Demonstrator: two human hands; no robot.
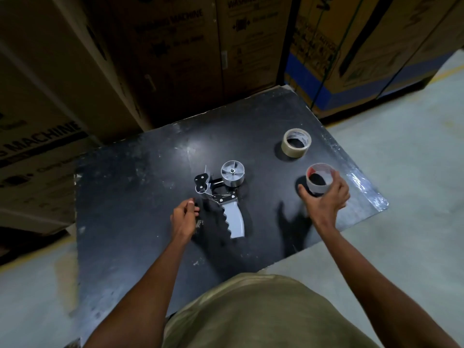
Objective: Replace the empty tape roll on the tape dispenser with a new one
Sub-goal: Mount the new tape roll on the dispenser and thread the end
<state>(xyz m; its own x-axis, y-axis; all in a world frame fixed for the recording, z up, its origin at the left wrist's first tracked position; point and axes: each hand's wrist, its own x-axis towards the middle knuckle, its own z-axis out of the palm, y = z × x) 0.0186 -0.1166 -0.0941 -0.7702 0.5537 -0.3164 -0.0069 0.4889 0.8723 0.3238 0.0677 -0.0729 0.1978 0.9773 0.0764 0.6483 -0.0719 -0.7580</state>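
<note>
The dispenser (223,197) lies flat mid-bench, its spool (232,176) bare, so the old roll seems already off. The right hand (326,197) holds that empty core (319,178), fingers curled round it, just above the bench (140,177) near its right edge. The left hand (184,217) hovers beside the grip, fingers loosely bent, holding nothing. Next, I judge: set the core down, then fetch the new roll (296,143) lying just beyond.
</note>
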